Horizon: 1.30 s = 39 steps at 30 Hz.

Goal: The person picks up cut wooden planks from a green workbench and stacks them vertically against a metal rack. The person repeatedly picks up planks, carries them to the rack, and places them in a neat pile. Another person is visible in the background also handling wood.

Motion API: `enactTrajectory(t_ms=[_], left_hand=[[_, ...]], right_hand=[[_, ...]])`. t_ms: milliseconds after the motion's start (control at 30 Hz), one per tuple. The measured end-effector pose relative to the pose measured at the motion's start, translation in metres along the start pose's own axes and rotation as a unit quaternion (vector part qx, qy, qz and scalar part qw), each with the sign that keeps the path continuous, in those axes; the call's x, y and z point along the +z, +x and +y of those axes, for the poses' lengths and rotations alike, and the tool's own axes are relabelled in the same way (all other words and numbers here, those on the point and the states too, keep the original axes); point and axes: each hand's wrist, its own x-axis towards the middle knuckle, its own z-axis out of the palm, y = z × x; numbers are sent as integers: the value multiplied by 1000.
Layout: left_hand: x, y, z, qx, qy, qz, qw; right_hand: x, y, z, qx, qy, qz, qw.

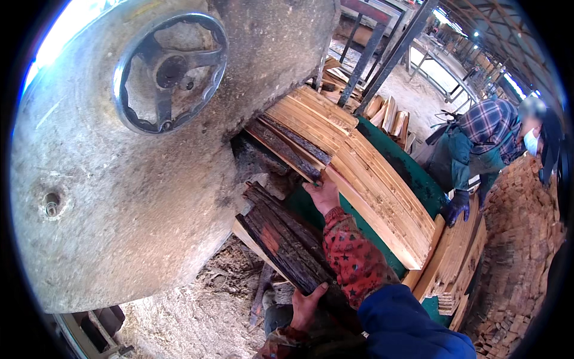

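— Please, where is the wood in work?
— The dark, rough, bark-covered wooden slab [281, 254] lies slanting toward six o'clock. The bare left hand [306, 308] grips its near end, thumb over the bark; the fingers below I cannot see fully.

— And the other hand?
— The bare right hand [323, 192] is close to the centre. Its fingers are closed on the end of a narrow, dark brown, bark-edged board [281, 148], which points toward ten o'clock.

— What is farther out?
— Toward three o'clock, pale, straight wooden boards [373, 194] lie side by side on a green, flat table [385, 149]. Toward nine stands a grey, dusty machine panel [149, 197], with a round, shiny metal handwheel [169, 76] at ten. Between two and three o'clock, a co-worker [478, 161] in a plaid shirt [493, 122] bends forward.
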Motion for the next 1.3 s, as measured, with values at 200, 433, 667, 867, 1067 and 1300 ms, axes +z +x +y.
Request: enactTrajectory(t_ms=[200,433,667,867,1067,1300], left_hand=[[2,-1,1,-2,3,13,1000],[9,-6,12,0,-1,22,1000],[12,-8,15,-3,-4,20,1000],[18,-17,32,9,6,30,999],[12,-17,23,18,24,22,999],[-4,-9,5,-10,-52,-42,998]], right_hand=[[-3,12,-21,-76,-289,-44,953],[17,36,-45,-86,-365,-100,922],[-65,-23,-24,-47,-215,-141,965],[-171,-130,-44,27,-171,-170,970],[-227,-240,-58,97,-130,-184,969],[-209,-305,-73,66,-160,-175,969]])
